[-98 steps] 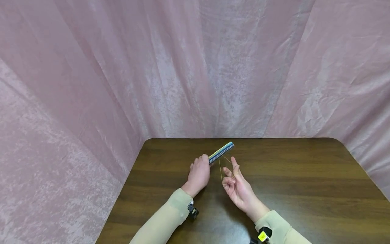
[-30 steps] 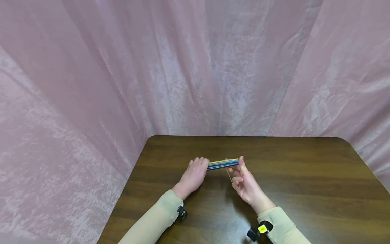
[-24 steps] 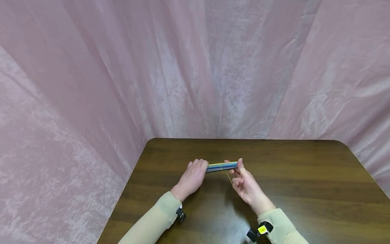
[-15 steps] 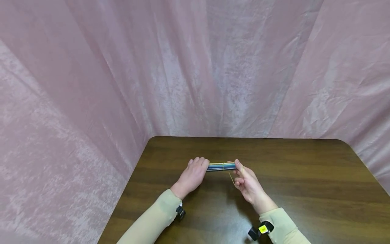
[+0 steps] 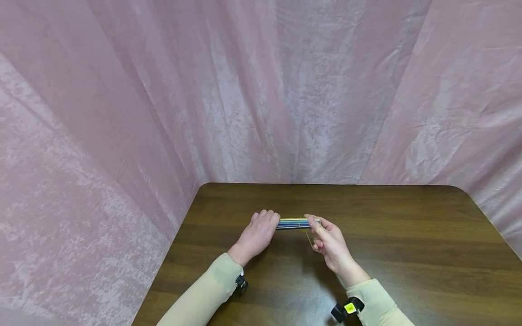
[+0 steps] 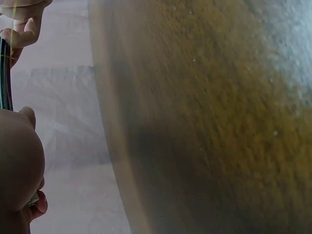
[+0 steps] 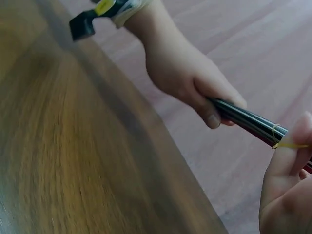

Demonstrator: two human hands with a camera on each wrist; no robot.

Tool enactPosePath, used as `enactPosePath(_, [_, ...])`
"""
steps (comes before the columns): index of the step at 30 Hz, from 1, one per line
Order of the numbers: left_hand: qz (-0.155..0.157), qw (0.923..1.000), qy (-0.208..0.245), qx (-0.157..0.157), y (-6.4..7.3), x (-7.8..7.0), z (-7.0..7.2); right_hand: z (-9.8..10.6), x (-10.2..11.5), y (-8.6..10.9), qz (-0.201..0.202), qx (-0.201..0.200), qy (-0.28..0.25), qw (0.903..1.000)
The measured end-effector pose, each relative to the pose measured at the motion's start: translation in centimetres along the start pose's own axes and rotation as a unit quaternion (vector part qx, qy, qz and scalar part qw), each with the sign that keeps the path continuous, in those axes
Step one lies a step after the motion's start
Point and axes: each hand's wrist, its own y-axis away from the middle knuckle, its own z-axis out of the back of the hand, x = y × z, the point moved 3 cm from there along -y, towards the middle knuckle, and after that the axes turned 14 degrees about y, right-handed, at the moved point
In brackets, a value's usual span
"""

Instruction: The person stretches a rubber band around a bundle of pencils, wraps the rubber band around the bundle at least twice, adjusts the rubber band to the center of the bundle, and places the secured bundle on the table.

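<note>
A bundle of thin, glossy coloured sticks, which look like pencils, is held level above the table. My left hand grips its left end, knuckles up. At the right end, the thumb and fingers of my right hand pinch the sticks. A thin yellow rubber band circles the bundle near that end and stretches over to the right fingers. In the left wrist view the bundle runs between both hands at the left edge. Both ends are mostly covered by the hands.
The brown wooden table extends beneath both hands. Pink velvet curtain hangs behind its far edge and along the sides. Black wrist cameras are strapped over the light sleeves.
The bundle has swung from slanted to level. My right hand, first apart with the band stretched between its fingers, has come onto the bundle's right end, its thumb sliding left over the sticks.
</note>
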Motion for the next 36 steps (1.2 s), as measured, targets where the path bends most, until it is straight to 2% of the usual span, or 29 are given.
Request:
enactPosePath(4, [-0.009,0.9998,-0.018,-0.002,-0.1,0.0,0.2,0.2,0.0,-0.4,0.007,-0.020,0.056,0.9982])
enactPosePath(12, [-0.010,0.9993,-0.021,0.028,0.1,0.1,0.2,0.2,-0.3,-0.3,0.031,-0.019,0.101,0.9942])
enactPosePath(18, [-0.031,0.9980,-0.054,0.013,-0.1,-0.2,0.4,-0.1,-0.2,-0.1,0.052,-0.020,0.166,0.9846])
enactPosePath(23, [-0.030,0.9976,-0.063,0.005,-0.2,-0.4,0.5,0.0,-0.3,-0.4,0.048,-0.021,0.197,0.9790])
enactPosePath(33, [-0.029,0.9986,-0.045,-0.004,-0.5,-0.9,0.5,0.4,-0.3,-1.4,0.044,0.002,0.214,0.9759])
enactPosePath(36, [-0.019,0.9992,-0.035,0.008,-0.5,-0.9,0.5,0.5,-0.5,-1.7,0.036,0.012,0.208,0.9774])
